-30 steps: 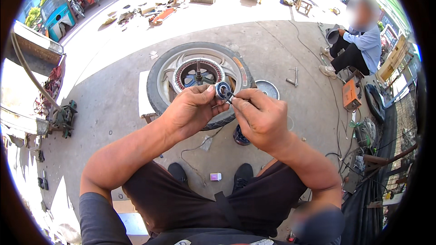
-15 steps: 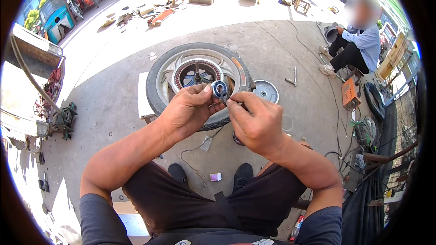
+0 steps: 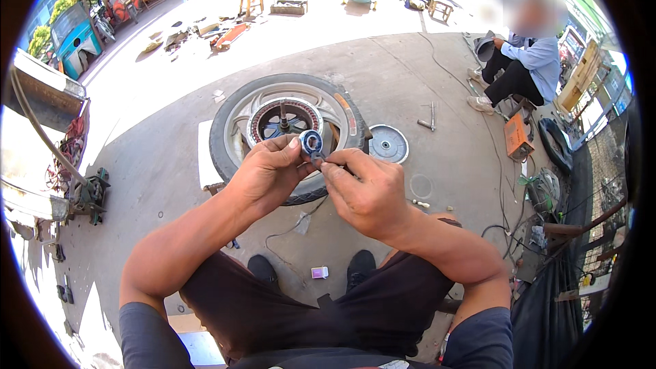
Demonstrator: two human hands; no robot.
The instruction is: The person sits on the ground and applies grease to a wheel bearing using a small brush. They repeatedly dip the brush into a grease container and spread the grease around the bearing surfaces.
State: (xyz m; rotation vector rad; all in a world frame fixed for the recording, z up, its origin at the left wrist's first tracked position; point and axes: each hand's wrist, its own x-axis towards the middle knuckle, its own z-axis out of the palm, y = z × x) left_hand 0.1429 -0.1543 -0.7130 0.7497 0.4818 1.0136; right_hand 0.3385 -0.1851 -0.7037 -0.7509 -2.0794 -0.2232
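Observation:
Pinched between the thumb and fingers of my left hand (image 3: pixel 266 172) is a ball bearing (image 3: pixel 311 141) with a blue seal, its face turned up. My right hand (image 3: pixel 369 188) is closed, thumb against forefinger, on a small dark piece (image 3: pixel 318 157) at the bearing's lower right edge; its kind is too hard to make out. Both hands hover over the near side of a motor wheel (image 3: pixel 225 123) lying flat with its tyre on. The wheel's axle (image 3: pixel 283 116) stands upright amid a ring of copper-coloured windings. My hands hide part of the wheel's near rim.
A round metal cover (image 3: pixel 388 144) lies right of the wheel, with a T-shaped wrench (image 3: pixel 429 117) beyond. A small pink-and-white box (image 3: pixel 320 272) is between my shoes. At the right sit a person (image 3: pixel 529 61) and an orange machine (image 3: pixel 518 138); cables run along the floor.
The whole view has shifted, so the wheel and floor appear farther left. My hands keep their grip; the dark piece has moved from the bearing's right side toward its lower edge.

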